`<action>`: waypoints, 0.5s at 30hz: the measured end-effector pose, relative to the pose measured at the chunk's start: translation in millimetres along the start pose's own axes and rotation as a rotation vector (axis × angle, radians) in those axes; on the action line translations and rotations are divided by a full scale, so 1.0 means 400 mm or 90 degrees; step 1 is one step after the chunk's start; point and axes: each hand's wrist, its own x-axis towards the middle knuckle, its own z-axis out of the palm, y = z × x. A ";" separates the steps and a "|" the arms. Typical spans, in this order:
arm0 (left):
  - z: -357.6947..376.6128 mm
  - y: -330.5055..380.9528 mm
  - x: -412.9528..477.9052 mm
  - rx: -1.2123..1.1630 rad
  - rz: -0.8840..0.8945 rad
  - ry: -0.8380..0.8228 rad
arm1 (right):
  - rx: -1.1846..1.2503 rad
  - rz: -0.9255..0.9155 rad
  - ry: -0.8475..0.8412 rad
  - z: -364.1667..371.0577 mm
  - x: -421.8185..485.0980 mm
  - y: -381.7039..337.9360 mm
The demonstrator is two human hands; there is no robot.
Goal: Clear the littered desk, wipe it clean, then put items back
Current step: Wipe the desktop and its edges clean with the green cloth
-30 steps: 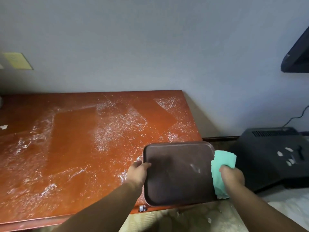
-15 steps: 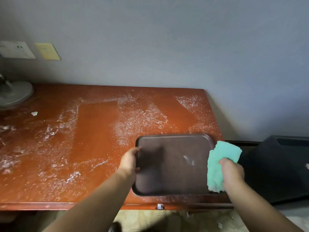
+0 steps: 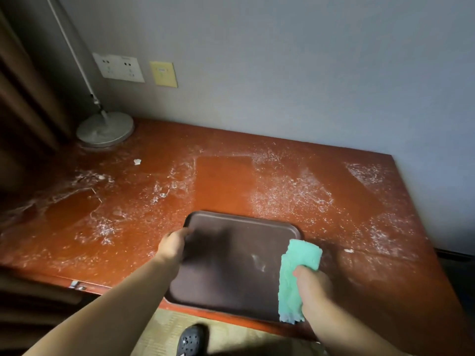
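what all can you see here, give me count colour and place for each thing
desk: 1, reddish brown, against the grey wall
powder: many smears, white, across most of the desk top
paper scraps: 2 seen, white, one back left, one right of the tray
tray: 1, dark brown, at the desk's front edge
cloth: 1, green, at the tray's right edge
lamp base: 1, grey, back left corner of the desk
socket plate: 1, white, on the wall above the lamp base
wall plate: 1, yellow, right of the socket plate
shoe: 1, black, on the floor below the desk
left hand: grips the tray's left edge
right hand: holds the cloth
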 end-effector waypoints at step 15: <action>-0.234 0.239 0.214 0.411 0.144 0.077 | -0.061 -0.076 -0.212 0.250 -0.134 -0.153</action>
